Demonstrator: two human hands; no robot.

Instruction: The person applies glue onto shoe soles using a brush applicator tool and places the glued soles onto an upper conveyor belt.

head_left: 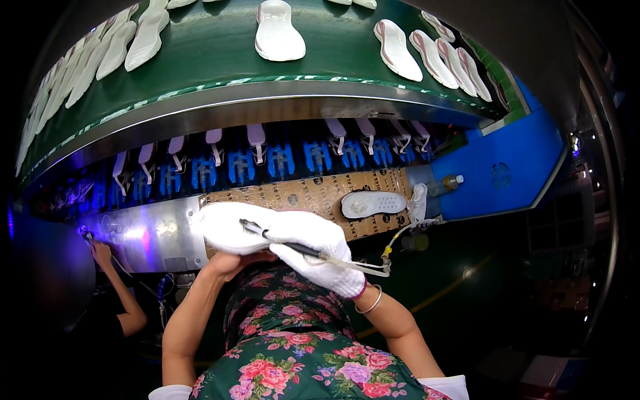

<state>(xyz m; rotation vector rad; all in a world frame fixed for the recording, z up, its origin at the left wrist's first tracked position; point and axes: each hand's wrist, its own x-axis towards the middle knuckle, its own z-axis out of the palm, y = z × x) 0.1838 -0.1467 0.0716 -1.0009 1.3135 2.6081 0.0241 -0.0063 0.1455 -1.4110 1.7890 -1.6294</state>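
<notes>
Sole (223,227), one, white, sits at the centre of the frame, held along its lower edge by the bare left hand (228,264). The gloved right hand (321,241) grips one black brush (303,249), its tip over the sole; whether they touch, I cannot tell. One dotted sole (383,203) lies right of centre on the cardboard-covered bench (287,192), near one bottle (455,182). Nine pinkish strips (256,135) hang in a row above. Across the top, a green belt (340,50) carries one lone sole (279,37) at upper centre and five soles (396,50) at upper right; those at upper left overlap too much to count.
</notes>
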